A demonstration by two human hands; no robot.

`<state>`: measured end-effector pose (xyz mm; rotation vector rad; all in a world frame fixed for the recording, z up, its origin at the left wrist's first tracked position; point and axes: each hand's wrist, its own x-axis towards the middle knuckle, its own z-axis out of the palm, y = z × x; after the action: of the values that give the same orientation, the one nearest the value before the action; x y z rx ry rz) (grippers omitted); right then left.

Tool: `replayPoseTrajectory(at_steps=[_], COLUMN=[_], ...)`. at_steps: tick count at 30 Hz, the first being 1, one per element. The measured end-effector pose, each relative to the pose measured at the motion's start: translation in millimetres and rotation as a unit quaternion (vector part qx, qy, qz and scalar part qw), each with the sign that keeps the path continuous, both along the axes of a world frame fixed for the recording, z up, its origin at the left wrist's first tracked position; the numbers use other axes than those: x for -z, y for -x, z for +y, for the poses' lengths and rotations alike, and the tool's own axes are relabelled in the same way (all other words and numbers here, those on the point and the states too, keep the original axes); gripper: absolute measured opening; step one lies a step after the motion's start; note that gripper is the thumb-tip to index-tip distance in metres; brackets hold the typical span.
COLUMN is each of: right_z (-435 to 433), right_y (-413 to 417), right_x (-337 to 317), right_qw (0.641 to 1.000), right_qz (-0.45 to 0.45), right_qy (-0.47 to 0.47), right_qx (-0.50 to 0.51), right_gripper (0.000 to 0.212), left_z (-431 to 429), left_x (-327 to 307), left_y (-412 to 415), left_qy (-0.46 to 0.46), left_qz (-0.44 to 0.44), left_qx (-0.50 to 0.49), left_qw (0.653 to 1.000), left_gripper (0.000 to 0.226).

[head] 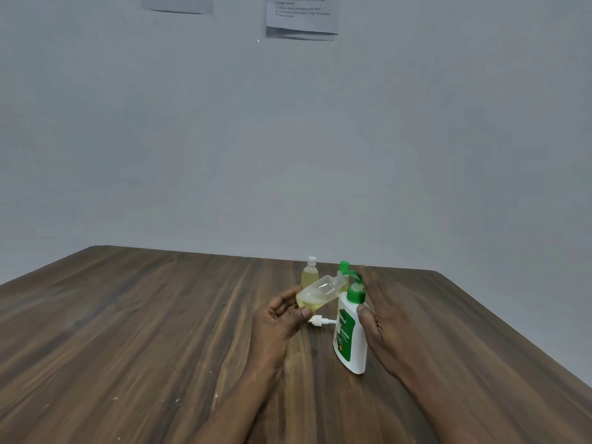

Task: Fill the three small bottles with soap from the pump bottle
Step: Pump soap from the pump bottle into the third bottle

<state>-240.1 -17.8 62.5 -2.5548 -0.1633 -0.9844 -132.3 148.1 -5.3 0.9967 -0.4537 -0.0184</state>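
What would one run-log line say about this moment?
left hand: holds tilted small bottle, neck at nozzle | right hand: grips pump bottle top | capped bottle: standing behind

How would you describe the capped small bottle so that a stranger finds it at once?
On the wooden table, find the white pump bottle with the green head. Behind it, to the left, a small bottle of yellowish liquid stands upright. Unlike the tilted open bottle in the left hand, it wears a white cap.
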Motion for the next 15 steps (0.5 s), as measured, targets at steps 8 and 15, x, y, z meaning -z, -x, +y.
replayPoseTrajectory(at_steps=[8,15], right_z=[4.0,0.6], right_y=[7.1,-6.1], right_x=[-8.6,-8.5], right_qw=[0.999,0.998], right_qz=[-0.009,-0.018], right_qy=[0.022,0.026], right_qx=[0.037,0.046], right_gripper=[0.059,0.051], left_z=[0.3,-1.3], left_x=[1.5,3.8], left_y=[-2.4,-7.2], left_qy=[0.007,0.008], left_qz=[0.001,-0.001], left_qx=[0.011,0.003], left_qw=[1.0,1.0], left_gripper=[0.05,0.04])
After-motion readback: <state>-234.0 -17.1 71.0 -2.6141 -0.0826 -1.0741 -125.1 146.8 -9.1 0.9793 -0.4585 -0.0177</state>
